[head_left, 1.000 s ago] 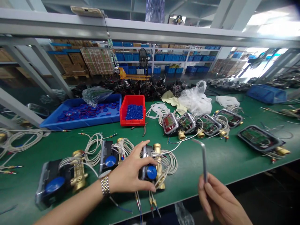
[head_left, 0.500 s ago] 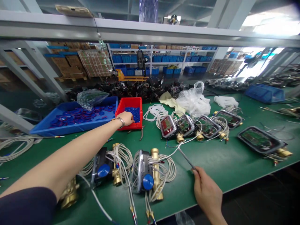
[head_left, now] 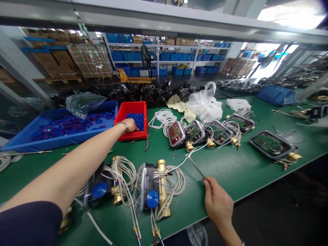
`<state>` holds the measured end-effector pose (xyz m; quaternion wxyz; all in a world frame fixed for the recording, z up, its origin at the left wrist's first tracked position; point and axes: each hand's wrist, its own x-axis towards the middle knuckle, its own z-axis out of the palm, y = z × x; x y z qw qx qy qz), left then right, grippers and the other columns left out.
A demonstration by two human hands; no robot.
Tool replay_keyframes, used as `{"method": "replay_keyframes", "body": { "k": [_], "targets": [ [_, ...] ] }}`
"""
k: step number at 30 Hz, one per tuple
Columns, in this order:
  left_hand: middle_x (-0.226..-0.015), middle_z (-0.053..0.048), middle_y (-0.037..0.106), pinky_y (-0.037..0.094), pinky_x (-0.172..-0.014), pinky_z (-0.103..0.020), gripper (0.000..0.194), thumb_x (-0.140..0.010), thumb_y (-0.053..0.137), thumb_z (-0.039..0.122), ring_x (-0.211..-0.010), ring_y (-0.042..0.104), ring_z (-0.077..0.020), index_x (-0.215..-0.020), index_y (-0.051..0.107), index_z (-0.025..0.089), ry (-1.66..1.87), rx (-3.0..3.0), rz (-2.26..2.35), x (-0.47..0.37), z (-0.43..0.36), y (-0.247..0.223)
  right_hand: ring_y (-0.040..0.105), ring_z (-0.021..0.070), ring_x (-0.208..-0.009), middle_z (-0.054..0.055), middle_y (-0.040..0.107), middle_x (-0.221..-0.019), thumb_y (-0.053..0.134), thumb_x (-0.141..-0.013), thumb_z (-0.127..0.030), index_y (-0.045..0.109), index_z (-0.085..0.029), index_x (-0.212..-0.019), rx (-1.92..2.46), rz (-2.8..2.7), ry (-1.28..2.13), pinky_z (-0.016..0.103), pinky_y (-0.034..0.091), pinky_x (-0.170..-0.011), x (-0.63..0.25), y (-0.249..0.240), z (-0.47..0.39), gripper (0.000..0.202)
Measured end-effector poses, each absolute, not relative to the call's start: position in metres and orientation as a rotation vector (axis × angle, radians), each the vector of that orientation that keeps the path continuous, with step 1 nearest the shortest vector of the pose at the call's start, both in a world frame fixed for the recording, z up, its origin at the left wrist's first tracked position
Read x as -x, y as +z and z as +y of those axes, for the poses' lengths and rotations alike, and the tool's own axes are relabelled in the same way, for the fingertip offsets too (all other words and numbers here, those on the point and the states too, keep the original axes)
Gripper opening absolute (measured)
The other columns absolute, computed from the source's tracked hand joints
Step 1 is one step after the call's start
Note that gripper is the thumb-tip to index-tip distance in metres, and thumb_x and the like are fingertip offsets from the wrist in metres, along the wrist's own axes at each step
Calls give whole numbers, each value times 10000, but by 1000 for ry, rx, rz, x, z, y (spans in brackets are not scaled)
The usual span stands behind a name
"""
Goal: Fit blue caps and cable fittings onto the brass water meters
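My left hand [head_left: 131, 125] reaches into a red bin [head_left: 123, 137] of small blue parts [head_left: 137, 120], its fingertips down among them; whatever they pinch is hidden. Over the bench's front edge, my right hand [head_left: 219, 201] is closed around a bent metal rod [head_left: 196, 165], its hooked end pointing up and left. Between my arms lie two meters with blue round caps [head_left: 152, 199], brass pipe fittings [head_left: 162, 184] and coiled grey cables [head_left: 178, 181]. Beyond the rod, several clear-lidded meters [head_left: 176, 134] stand in a row.
A blue tray [head_left: 56, 139] of blue discs is left of the bin. White plastic bags [head_left: 205, 104] and dark wired parts are at the back. Another meter [head_left: 273, 145] lies at the right, and a blue basket [head_left: 276, 95] behind it. A shelf beam [head_left: 164, 20] crosses above the green bench.
The view has shifted, so the bench items appear further left. My left hand is lower in the red bin, among the blue parts. My right hand still grips the rod.
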<state>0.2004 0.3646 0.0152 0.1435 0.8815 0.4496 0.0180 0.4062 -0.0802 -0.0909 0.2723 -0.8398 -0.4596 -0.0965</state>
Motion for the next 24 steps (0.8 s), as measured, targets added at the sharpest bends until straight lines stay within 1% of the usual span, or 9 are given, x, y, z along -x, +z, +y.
{"method": "replay_keyframes", "body": {
  "k": [4, 6, 8, 9, 11, 14, 16, 20, 24],
  "targets": [
    [-1116, -73, 674, 575, -868, -400, 293, -951, 630, 381, -983, 666, -198, -1119, 649, 141, 5, -2522, 1372, -195, 354, 32, 681, 229, -726, 109, 757, -891, 334, -1059, -448, 680, -156, -1074, 2239, -1230, -252, 297, 410, -656, -407, -91, -81, 453],
    [-1009, -53, 718, 563, -862, -365, 255, -898, 692, 368, -927, 683, -191, -1001, 686, 135, 70, -2531, 1359, -194, 342, 45, 677, 221, -725, 103, 755, -889, 339, -1058, -441, 683, -160, -1065, 2226, -1229, -250, 293, 408, -658, -407, -90, -81, 444],
    [-907, -20, 757, 541, -838, -293, 207, -818, 752, 334, -878, 700, -180, -921, 715, 158, 162, -2538, 1303, -192, 323, 60, 671, 215, -722, 95, 750, -880, 348, -1056, -432, 685, -161, -1059, 2229, -1231, -250, 289, 398, -655, -406, -89, -82, 432],
    [-887, -1, 770, 530, -819, -258, 200, -795, 757, 327, -866, 705, -170, -924, 725, 177, 207, -2539, 1261, -191, 309, 68, 668, 213, -721, 91, 747, -872, 352, -1056, -427, 686, -162, -1059, 2237, -1235, -250, 288, 391, -651, -406, -89, -82, 427],
    [-911, 26, 781, 518, -782, -226, 230, -815, 719, 361, -853, 707, -145, -994, 732, 216, 278, -2534, 1168, -184, 276, 84, 659, 210, -717, 85, 739, -856, 358, -1056, -416, 687, -160, -1065, 2257, -1247, -252, 285, 372, -640, -406, -88, -83, 417],
    [-897, 24, 778, 521, -697, -230, 257, -845, 682, 443, -769, 693, -134, -974, 745, 230, 367, -2459, 1014, -162, 213, 104, 640, 201, -702, 83, 733, -836, 362, -1054, -404, 689, -154, -1070, 2267, -1272, -270, 280, 349, -627, -406, -88, -83, 412],
    [-882, 16, 776, 540, -713, -247, 264, -835, 702, 472, -765, 693, -141, -947, 762, 241, 434, -2386, 959, -141, 170, 111, 626, 190, -685, 81, 733, -825, 369, -1049, -400, 695, -155, -1062, 2267, -1274, -292, 277, 337, -620, -406, -88, -83, 408],
    [-925, 16, 786, 589, -775, -282, 170, -844, 717, 455, -835, 725, -176, -917, 797, 325, 567, -2260, 976, -100, 98, 106, 594, 174, -640, 72, 719, -778, 391, -1037, -403, 704, -165, -1034, 2272, -1269, -328, 276, 306, -599, -406, -88, -83, 393],
    [-927, 13, 785, 597, -775, -299, 138, -863, 713, 418, -848, 731, -186, -943, 793, 338, 567, -2134, 1039, -85, 57, 81, 560, 163, -612, 61, 687, -731, 408, -1030, -398, 703, -167, -1032, 2296, -1267, -327, 276, 280, -589, -406, -87, -83, 374]
  ]
}}
